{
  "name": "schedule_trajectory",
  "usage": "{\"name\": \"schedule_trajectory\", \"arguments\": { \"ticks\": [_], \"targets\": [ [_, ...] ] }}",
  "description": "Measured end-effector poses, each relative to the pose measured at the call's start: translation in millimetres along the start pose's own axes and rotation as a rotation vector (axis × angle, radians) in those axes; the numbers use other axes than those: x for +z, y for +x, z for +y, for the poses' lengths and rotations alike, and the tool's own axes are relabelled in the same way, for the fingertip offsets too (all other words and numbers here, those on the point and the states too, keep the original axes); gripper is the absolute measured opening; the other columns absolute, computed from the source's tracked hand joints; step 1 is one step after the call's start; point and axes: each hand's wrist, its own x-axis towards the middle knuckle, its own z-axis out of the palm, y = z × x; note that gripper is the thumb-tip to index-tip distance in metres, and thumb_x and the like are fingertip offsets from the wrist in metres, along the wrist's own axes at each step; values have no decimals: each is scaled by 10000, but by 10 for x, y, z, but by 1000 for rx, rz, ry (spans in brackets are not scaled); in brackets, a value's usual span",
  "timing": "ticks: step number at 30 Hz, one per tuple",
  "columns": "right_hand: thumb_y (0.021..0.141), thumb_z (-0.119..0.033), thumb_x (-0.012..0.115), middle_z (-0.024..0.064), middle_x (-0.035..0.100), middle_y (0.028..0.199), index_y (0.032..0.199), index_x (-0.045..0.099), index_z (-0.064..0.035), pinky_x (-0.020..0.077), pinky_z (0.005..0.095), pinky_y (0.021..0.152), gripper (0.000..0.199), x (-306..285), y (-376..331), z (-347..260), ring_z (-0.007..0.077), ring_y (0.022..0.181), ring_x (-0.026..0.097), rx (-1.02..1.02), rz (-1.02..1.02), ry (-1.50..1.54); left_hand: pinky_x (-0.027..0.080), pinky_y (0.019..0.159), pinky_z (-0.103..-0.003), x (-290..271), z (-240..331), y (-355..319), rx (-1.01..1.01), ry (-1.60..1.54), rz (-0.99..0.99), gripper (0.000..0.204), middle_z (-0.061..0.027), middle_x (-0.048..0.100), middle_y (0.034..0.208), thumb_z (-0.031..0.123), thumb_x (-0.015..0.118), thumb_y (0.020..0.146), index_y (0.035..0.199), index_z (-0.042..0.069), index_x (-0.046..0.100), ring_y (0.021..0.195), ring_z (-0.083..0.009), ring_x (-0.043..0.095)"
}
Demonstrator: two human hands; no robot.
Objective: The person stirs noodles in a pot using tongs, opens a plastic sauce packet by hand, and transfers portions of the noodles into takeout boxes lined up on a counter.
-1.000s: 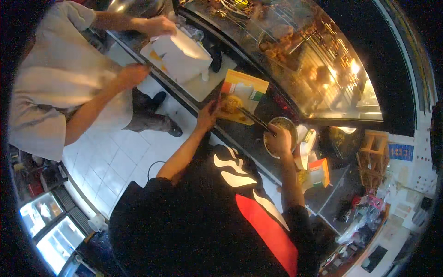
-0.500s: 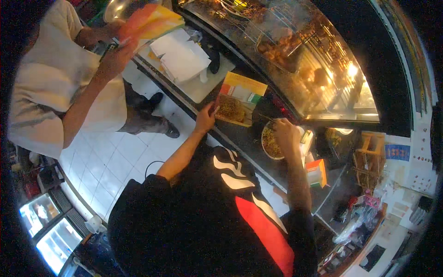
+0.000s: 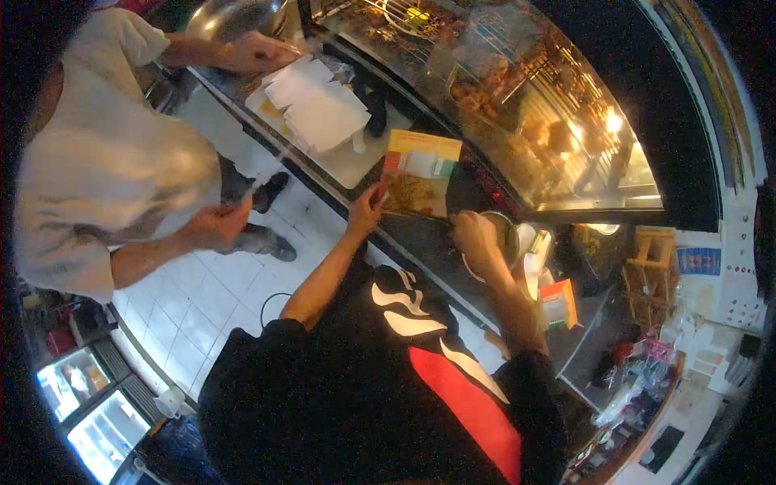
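My left hand [image 3: 368,210] is closed on the near left edge of a yellow, orange and green paper wrapper [image 3: 423,147] lying on the dark counter. What looks like brown grainy food [image 3: 411,194] covers its nearer half. Close to the wrapper's right corner, my right hand [image 3: 477,236] is closed, its fingertips turned down; whatever it grips is hidden. Beneath and behind that hand sits a round bowl [image 3: 508,234], mostly covered by hand and wrist. A smaller orange-edged packet [image 3: 558,304] stands beside my right forearm.
On the left a co-worker in a light shirt [image 3: 121,153] stands, hands apart. White papers [image 3: 323,109] lie on a board [image 3: 356,162] at the counter's far left. A lit glass case with cooked food [image 3: 558,105] borders the counter. A wooden rack [image 3: 649,267] stands right.
My right hand has moved left from over the bowl toward the wrapper. The thin utensil seen in it earlier no longer shows. The co-worker's hands have parted and the colourful wrapper there is gone.
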Motion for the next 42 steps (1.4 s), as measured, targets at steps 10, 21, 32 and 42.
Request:
{"name": "schedule_trajectory", "arguments": {
  "ticks": [10,21,32,42],
  "targets": [
    [770,-180,562,166,659,699,701,675,-62,541,427,600,177,-365,66,-205,346,684,666,78,-213,-596,474,846,-397,-30,42,57,38,7,-42,491,-210,630,1076,400,559,898,1164,-11,580,1002,-352,605],
    [789,-175,535,184,671,772,713,691,-61,542,427,601,208,-269,190,-145,339,731,672,93,-127,-546,483,824,-371,-51,239,71,33,20,-65,380,-189,646,1048,325,579,903,1137,27,600,975,-311,627],
    [762,-156,545,205,658,762,708,678,-34,539,444,595,189,-289,50,-302,358,713,666,-46,-23,-410,469,885,-354,-18,68,130,-25,77,-123,458,-169,640,1097,373,613,877,1149,5,591,1001,-273,622],
    [695,-159,632,173,648,875,859,675,-57,520,427,740,198,-968,-46,-499,326,873,638,198,-221,-546,470,883,-370,-41,84,110,-13,68,-98,493,-176,644,1082,387,624,865,1154,-11,586,995,-277,625]
  ]
}}
